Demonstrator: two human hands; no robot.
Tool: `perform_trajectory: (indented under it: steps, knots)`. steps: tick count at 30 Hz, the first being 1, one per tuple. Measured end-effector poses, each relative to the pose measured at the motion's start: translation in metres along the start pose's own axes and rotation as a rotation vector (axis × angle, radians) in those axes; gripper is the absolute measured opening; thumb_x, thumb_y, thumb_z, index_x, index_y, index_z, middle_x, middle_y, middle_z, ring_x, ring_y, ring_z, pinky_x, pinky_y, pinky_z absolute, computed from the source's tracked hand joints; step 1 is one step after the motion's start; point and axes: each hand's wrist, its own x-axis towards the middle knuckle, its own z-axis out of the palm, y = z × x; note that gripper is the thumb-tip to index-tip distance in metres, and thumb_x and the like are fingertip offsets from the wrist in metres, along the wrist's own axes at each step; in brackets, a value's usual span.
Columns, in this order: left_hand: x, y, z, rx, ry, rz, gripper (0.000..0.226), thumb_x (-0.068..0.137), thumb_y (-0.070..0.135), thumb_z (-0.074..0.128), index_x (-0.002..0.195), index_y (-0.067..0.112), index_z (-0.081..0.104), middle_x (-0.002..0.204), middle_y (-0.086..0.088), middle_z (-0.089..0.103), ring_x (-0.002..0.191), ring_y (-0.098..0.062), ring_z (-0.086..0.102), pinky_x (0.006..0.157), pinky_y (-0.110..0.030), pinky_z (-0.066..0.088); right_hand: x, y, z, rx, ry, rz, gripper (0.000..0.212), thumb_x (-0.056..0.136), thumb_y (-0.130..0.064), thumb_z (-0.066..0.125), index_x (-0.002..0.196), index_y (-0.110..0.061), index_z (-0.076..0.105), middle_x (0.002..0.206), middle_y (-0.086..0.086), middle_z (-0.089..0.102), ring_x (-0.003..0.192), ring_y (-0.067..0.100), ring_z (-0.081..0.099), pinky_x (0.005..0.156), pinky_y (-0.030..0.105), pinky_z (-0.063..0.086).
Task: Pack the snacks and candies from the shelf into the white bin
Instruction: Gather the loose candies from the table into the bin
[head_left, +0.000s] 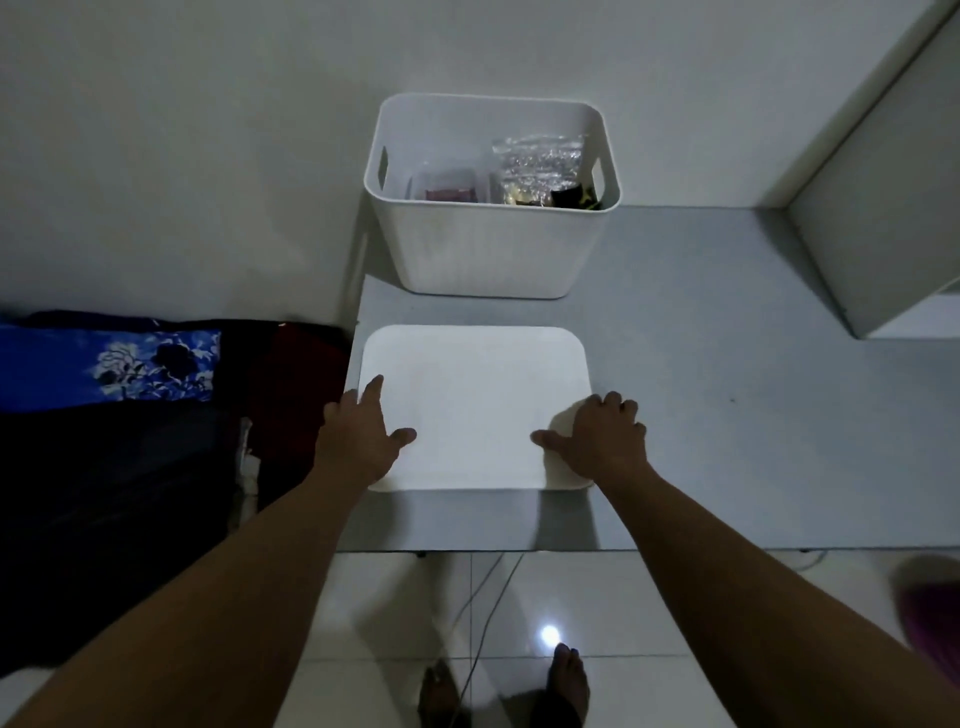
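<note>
Head view: left hand (361, 441) and right hand (602, 439) clasp opposite edges of the white lid (475, 410) on the desk (701, 415) — each grip pinching it. Behind stands the white bin (488, 249) — clear packets (537, 166) inside

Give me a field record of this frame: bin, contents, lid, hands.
bin: white bin, open, at back of grey table
contents: clear packets, a reddish pack, a dark item
lid: white lid, flat on table, in front of bin
left hand: on lid's left edge
right hand: on lid's right edge
lift state: cannot tell
</note>
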Motion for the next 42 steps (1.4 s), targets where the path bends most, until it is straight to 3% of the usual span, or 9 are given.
perform_trajectory:
  steps: [7,12,15,19,22,29,33,37,42]
  knots:
    - [0.017,0.003,-0.007,-0.447,0.056,-0.196,0.106,0.066,0.028,0.090,0.152,0.012,0.031,0.138,-0.017,0.054,0.128,-0.039,0.051,0.104,-0.046,0.046,0.002,-0.005,-0.005,0.201,-0.030,0.081,0.105,0.067,-0.068,0.077,0.140,-0.004,0.037,0.139,0.017,0.043,0.130,0.038,0.038,0.103,0.048,0.037]
    - [0.017,0.002,-0.027,-0.632,0.064,-0.188,0.045,0.076,0.013,0.082,0.118,0.007,0.067,0.114,-0.013,0.070,0.104,-0.034,0.067,0.092,-0.043,0.054,0.000,0.001,-0.009,0.453,-0.003,0.179,0.112,0.068,-0.053,0.085,0.152,-0.012,0.023,0.148,0.017,0.041,0.134,0.041,0.039,0.108,0.048,0.034]
    - [0.018,0.000,-0.034,-0.748,0.049,-0.200,0.056,0.078,0.014,0.081,0.130,0.008,0.060,0.122,-0.011,0.067,0.105,-0.031,0.065,0.095,-0.043,0.053,-0.003,0.008,-0.014,0.603,0.000,0.165,0.106,0.072,-0.044,0.085,0.152,-0.008,0.026,0.151,0.016,0.038,0.135,0.036,0.042,0.108,0.045,0.037]
    - [0.014,0.007,-0.039,-0.869,0.056,-0.183,0.059,0.083,0.015,0.075,0.136,0.015,0.049,0.125,-0.010,0.062,0.104,-0.029,0.063,0.090,-0.042,0.053,-0.011,0.017,-0.022,0.825,0.050,0.164,0.085,0.068,-0.039,0.089,0.138,-0.009,0.050,0.140,0.015,0.051,0.121,0.031,0.054,0.096,0.040,0.049]
    - [0.008,0.012,-0.051,-0.950,0.028,-0.137,0.060,0.084,0.014,0.075,0.136,0.015,0.045,0.125,-0.009,0.060,0.103,-0.027,0.064,0.086,-0.042,0.054,-0.019,0.023,-0.038,0.949,0.074,0.139,0.083,0.067,-0.033,0.089,0.137,-0.015,0.049,0.137,0.009,0.053,0.117,0.026,0.056,0.089,0.036,0.048]
    - [-0.015,0.029,-0.114,-1.053,0.057,0.026,0.059,0.086,0.003,0.071,0.139,0.017,0.049,0.117,-0.003,0.064,0.092,-0.014,0.064,0.068,-0.025,0.049,-0.040,0.013,-0.102,1.040,0.109,0.009,0.078,0.071,-0.028,0.088,0.137,-0.017,0.047,0.126,0.003,0.057,0.108,0.023,0.059,0.084,0.035,0.050]
    - [-0.021,0.038,-0.161,-1.036,0.110,0.100,0.057,0.085,0.006,0.072,0.137,0.020,0.053,0.119,-0.002,0.066,0.098,-0.019,0.065,0.085,-0.035,0.053,-0.050,-0.002,-0.147,1.061,0.169,-0.078,0.072,0.075,-0.023,0.085,0.138,-0.015,0.050,0.119,0.001,0.058,0.104,0.022,0.060,0.080,0.031,0.047]
    - [-0.011,0.058,-0.202,-0.955,0.221,0.080,0.067,0.081,0.018,0.078,0.138,0.018,0.042,0.123,-0.007,0.059,0.099,-0.024,0.060,0.079,-0.032,0.046,-0.045,-0.013,-0.189,1.068,0.211,-0.127,0.065,0.076,-0.022,0.084,0.134,-0.014,0.054,0.114,0.000,0.061,0.100,0.022,0.063,0.080,0.032,0.050]
    - [0.023,0.084,-0.231,-0.866,0.268,0.085,0.068,0.077,0.024,0.081,0.138,0.018,0.050,0.130,-0.009,0.062,0.104,-0.026,0.063,0.085,-0.036,0.050,-0.010,-0.024,-0.228,1.093,0.233,-0.134,0.054,0.082,-0.021,0.079,0.131,-0.012,0.056,0.112,0.005,0.064,0.098,0.025,0.066,0.082,0.036,0.054]
